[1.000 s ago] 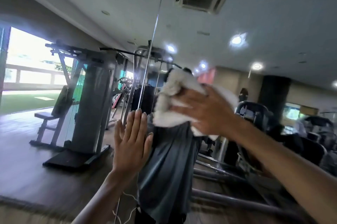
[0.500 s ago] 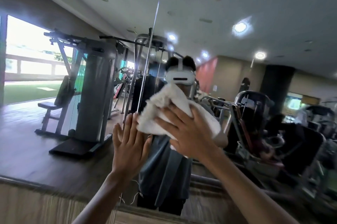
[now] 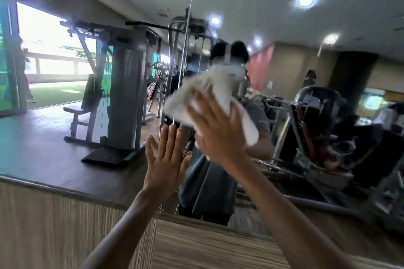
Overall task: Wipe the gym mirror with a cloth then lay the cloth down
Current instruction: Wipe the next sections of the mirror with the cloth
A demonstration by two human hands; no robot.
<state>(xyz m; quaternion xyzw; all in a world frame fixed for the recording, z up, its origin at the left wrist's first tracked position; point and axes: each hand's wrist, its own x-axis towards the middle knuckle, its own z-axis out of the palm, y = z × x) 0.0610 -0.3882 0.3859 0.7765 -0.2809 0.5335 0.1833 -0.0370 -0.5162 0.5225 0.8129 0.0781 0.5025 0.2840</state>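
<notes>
The gym mirror [image 3: 65,141] fills most of the head view and reflects weight machines and a person in a grey shirt. A white cloth [image 3: 209,93] lies bunched flat against the glass at the middle. My right hand [image 3: 216,128] presses the cloth onto the mirror with its fingers spread and straight. Just left of it, my left hand [image 3: 166,159] rests flat on the glass, fingers straight and close together, beside the vertical seam between two mirror panels. The cloth's lower right end sticks out past my right hand.
A wood-grain panel [image 3: 54,225] runs below the mirror's lower edge and steps forward at the bottom middle. A vertical mirror seam [image 3: 190,17] rises above my left hand. Everything else visible is reflection: a grey weight machine [image 3: 122,93], ceiling lights, more machines at the right.
My right hand has swept the cloth down and to the left across the glass, close to my left hand. The view has tilted down, showing more of the wood panel. My left hand stays flat.
</notes>
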